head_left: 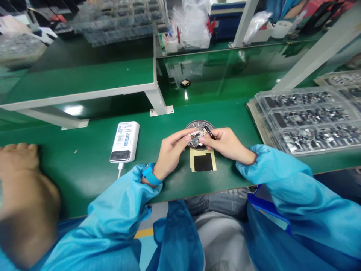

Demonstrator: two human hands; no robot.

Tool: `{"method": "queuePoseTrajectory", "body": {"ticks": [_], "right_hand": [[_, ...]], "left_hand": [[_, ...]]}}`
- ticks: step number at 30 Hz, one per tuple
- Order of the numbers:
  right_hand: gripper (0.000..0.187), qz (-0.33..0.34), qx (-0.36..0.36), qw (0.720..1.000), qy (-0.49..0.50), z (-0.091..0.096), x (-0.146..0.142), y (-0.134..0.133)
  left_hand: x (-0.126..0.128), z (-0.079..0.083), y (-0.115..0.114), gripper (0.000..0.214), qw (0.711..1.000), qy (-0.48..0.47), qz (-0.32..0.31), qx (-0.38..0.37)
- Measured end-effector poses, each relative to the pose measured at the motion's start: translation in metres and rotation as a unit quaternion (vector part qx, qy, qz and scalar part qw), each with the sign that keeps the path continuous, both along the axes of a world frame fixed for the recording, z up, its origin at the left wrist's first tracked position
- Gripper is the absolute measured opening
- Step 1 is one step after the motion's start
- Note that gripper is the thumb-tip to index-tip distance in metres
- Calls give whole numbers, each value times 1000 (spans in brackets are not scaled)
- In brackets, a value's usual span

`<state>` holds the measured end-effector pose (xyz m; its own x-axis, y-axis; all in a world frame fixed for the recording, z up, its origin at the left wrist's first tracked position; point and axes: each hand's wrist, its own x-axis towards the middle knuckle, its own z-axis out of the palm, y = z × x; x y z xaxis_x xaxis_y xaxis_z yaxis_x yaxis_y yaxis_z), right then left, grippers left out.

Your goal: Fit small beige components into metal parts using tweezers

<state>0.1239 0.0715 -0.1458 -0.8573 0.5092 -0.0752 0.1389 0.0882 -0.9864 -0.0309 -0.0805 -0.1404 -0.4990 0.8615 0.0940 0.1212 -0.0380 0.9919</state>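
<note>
Here we are at the green bench mat point(84, 177), both hands up over the work! The left hand point(172, 154), blue wristband point(150, 175) at its wrist, is closed in a firm pinch on a small circuit module point(194, 139), and the right hand point(225, 145) grips a narrow black flexible strip point(210, 133) at the module's edge. This looks like a very light, fragile piece: stiff at the board but easily creased at the strip, so the outer edges are the places to hold, well away from the tiny components. It's a dark, crowded little board with glints of metal, held just above a round metal mesh disc point(200, 125). Right below sits a yellow-edged sheet with a black patch point(203, 162), a white power bank point(124, 141) lies to the left, and a clear tray of parts point(307, 120) fills the right.
</note>
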Motion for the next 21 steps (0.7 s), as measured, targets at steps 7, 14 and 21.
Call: {"method": "queuePoseTrajectory", "body": {"ticks": [7,14,21], "right_hand": [[54,-27,-9,1000,-4,4,-1,-2],[55,-46,-15,999,2,3,-3,-4],[50,-64,0,998,16,1,-3,-8]], "left_hand": [[3,-2,1,39,1000,-13,-27,7],[5,-10,2,48,995,99,-9,11],[6,-6,1,40,988,153,22,16]]}}
